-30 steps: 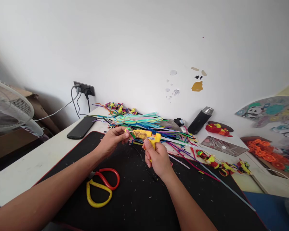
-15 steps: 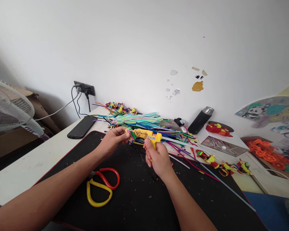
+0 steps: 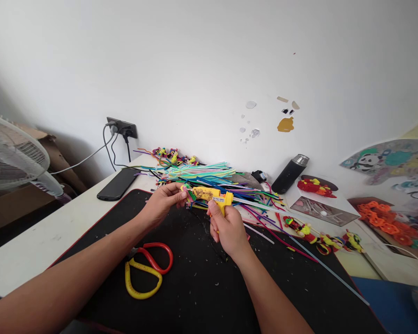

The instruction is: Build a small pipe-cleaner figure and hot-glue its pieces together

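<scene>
My right hand (image 3: 226, 227) is wrapped round the handle of a yellow glue gun (image 3: 211, 194), with a long clear glue stick (image 3: 257, 204) coming out of its back end. The gun's nozzle points left and meets a small green and pink piece (image 3: 189, 194) that my left hand (image 3: 167, 200) pinches between its fingertips. Whether nozzle and piece touch is too small to tell. Scissors (image 3: 149, 270) with one red and one yellow handle lie on the black mat (image 3: 202, 292), below my left forearm.
Colourful pipe cleaners (image 3: 205, 173) are heaped along the wall. A phone (image 3: 118, 184) lies at the left, near a fan (image 3: 14, 153). Small figures (image 3: 329, 242), a black flask (image 3: 290, 174) and a white box (image 3: 323, 208) stand or lie at the right.
Both hands have shifted very slightly left with the glue gun and the small piece. The grips look unchanged.
</scene>
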### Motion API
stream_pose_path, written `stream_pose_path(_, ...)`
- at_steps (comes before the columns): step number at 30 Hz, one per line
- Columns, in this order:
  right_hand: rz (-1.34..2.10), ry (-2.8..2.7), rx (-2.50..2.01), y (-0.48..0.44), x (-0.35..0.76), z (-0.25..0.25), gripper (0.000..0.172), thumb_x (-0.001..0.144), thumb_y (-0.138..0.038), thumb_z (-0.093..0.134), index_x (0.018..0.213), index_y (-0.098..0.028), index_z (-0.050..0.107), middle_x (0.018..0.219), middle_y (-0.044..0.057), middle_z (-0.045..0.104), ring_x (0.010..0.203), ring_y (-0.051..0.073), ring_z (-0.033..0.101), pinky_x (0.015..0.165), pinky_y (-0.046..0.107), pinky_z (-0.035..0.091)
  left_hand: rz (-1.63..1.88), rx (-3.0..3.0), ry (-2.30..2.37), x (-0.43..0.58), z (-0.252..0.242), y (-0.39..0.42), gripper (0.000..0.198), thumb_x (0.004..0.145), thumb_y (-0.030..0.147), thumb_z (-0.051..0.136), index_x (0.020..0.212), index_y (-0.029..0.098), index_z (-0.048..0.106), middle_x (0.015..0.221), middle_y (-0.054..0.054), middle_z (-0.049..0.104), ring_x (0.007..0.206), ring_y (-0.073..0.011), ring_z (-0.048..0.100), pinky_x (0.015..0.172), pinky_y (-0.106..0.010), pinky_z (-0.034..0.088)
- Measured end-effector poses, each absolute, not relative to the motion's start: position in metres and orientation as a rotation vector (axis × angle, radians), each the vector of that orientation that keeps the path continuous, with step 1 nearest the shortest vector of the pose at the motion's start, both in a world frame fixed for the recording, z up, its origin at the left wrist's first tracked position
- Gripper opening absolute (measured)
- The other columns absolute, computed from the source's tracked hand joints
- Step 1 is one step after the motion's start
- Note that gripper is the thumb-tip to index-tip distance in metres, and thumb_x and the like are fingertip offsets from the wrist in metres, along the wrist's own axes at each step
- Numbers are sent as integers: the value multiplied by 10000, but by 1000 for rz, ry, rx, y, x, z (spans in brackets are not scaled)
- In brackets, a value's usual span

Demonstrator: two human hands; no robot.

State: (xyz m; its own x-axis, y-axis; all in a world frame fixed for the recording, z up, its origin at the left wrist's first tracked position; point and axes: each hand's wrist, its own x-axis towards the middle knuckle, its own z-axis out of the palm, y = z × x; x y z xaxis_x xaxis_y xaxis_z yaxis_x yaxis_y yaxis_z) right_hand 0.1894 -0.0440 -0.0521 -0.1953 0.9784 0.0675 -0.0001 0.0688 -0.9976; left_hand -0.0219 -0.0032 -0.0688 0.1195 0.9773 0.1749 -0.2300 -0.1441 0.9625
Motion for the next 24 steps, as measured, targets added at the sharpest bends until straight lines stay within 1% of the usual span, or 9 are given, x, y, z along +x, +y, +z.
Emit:
stream_pose_path(7,1299,-1364,-1069,-44,188,-49,625,846,-815,641,757,-204,551,430,-95,416,296,78,389,337,213,289,1311,1226,877,-21,-68,-5,381,745,501,905,791,169,725,692,-29,681,610,-141,513,606,-273,405)
stream_pose_path(15,1281,-1360,-1082,-44,189,-48,630,845,-824,633,736,-211,539,431,-85,428,299,82,395,340,220,289,1306,1244,883,-21,-69,-4,370,752,500,897,786,173,726,671,-19,656,606,-144,513,596,-273,401)
stream_pose_path(24,1300,-1371,-1086,-45,188,-50,619,857,-813,632,748,-211,540,420,-91,418,298,83,390,339,217,287,1309,1223,874,-22,-71,-3,364,764,488,896,806,167,729,702,-27,681,613,-135,516,604,-266,408)
